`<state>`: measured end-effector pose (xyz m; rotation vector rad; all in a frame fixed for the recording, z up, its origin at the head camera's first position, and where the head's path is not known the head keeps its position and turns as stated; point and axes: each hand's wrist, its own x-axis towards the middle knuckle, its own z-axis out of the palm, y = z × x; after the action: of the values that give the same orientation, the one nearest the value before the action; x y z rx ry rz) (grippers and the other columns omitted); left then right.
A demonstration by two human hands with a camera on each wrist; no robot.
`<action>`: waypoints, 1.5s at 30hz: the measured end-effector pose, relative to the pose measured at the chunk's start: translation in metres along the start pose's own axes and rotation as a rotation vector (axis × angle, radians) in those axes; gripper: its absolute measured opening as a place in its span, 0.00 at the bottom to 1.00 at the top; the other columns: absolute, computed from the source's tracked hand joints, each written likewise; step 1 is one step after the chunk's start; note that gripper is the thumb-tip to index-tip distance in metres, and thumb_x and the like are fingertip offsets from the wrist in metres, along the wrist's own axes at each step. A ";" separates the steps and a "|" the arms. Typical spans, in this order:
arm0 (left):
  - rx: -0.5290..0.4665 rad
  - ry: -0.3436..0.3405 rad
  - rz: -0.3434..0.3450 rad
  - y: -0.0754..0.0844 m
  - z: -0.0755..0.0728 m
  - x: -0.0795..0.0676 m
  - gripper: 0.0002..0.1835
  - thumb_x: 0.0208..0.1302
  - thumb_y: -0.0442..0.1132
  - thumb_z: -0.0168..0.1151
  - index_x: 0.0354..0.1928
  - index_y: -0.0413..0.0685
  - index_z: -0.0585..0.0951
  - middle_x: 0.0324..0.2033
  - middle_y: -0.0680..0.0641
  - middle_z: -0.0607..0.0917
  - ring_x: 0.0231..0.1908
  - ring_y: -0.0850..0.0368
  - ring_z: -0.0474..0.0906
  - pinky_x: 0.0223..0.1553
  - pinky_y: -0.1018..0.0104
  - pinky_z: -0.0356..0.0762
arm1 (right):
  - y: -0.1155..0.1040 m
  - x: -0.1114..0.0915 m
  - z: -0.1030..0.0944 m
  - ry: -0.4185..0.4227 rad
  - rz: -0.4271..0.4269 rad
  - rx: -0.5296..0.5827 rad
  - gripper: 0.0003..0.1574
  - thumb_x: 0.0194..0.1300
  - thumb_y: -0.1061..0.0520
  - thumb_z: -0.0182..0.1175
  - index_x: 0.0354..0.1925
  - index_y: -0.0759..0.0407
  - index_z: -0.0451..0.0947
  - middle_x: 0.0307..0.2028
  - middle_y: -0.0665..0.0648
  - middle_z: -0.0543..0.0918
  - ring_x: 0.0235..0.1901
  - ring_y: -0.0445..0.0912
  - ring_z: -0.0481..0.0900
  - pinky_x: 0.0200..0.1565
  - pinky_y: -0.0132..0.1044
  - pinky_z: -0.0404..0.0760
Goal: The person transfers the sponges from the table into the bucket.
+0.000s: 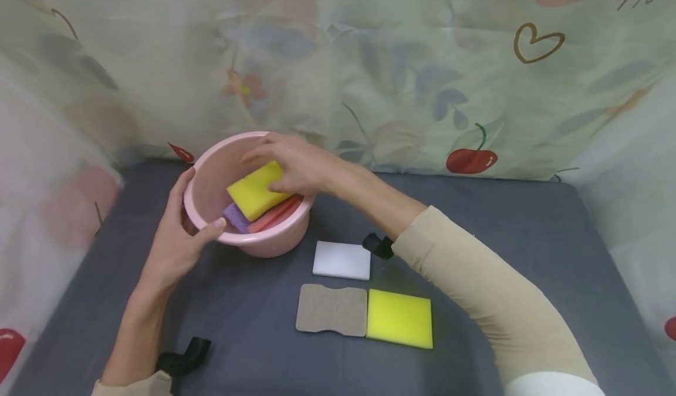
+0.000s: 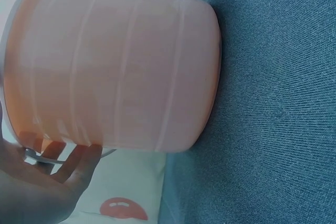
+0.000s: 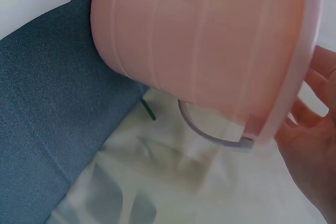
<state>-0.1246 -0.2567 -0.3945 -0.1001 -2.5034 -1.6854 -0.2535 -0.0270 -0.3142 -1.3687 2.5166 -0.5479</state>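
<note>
A pink bucket [image 1: 277,242] stands tilted slightly on the dark tabletop. My left hand [image 1: 176,240] grips its left rim, thumb over the edge and fingers along the outside wall. My right hand [image 1: 298,164] reaches over the far right rim into the bucket, fingers spread loosely. Its thumb overlaps a yellow sponge [image 1: 253,193] inside, while the fingers extend above that sponge's upper edge. Under the yellow sponge lie a purple sponge [image 1: 236,217] and flat reddish pieces [image 1: 274,214], partly hidden. The bucket's handle [image 3: 207,136] hangs down in the right wrist view.
Right of the bucket lie a white rectangular pad [image 1: 341,260], a grey pad with a notched waist [image 1: 331,310] and another yellow sponge [image 1: 399,318] touching the grey one. A printed cloth [image 1: 391,61] hangs behind the table.
</note>
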 end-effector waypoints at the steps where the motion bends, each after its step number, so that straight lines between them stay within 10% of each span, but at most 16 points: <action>1: 0.003 0.001 -0.001 0.000 0.000 0.000 0.52 0.61 0.37 0.69 0.78 0.65 0.47 0.75 0.48 0.54 0.68 0.45 0.59 0.55 0.82 0.67 | 0.000 -0.002 -0.001 0.013 0.000 0.008 0.35 0.63 0.57 0.66 0.68 0.51 0.72 0.63 0.50 0.73 0.63 0.45 0.68 0.64 0.38 0.66; 15: 0.085 0.005 -0.031 0.003 0.000 0.000 0.53 0.60 0.40 0.71 0.78 0.67 0.46 0.75 0.50 0.54 0.68 0.45 0.59 0.60 0.71 0.69 | -0.003 -0.055 -0.013 0.161 -0.051 0.148 0.31 0.62 0.59 0.67 0.64 0.52 0.76 0.59 0.53 0.76 0.44 0.46 0.74 0.42 0.35 0.75; 24: 0.096 0.017 -0.009 0.005 0.001 0.001 0.52 0.60 0.40 0.71 0.78 0.66 0.48 0.75 0.49 0.56 0.67 0.44 0.61 0.56 0.75 0.70 | 0.003 -0.108 -0.009 0.225 -0.059 0.145 0.31 0.61 0.58 0.70 0.63 0.53 0.77 0.61 0.51 0.76 0.61 0.44 0.72 0.60 0.43 0.73; 45: 0.112 0.022 -0.021 0.008 0.003 0.000 0.53 0.60 0.40 0.71 0.78 0.67 0.47 0.75 0.49 0.55 0.67 0.43 0.60 0.61 0.62 0.70 | 0.013 -0.205 0.038 0.213 0.071 0.218 0.35 0.60 0.56 0.72 0.65 0.46 0.74 0.62 0.45 0.74 0.59 0.42 0.74 0.57 0.45 0.76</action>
<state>-0.1234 -0.2510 -0.3885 -0.0451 -2.5846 -1.5403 -0.1387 0.1442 -0.3504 -1.1929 2.5621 -0.9676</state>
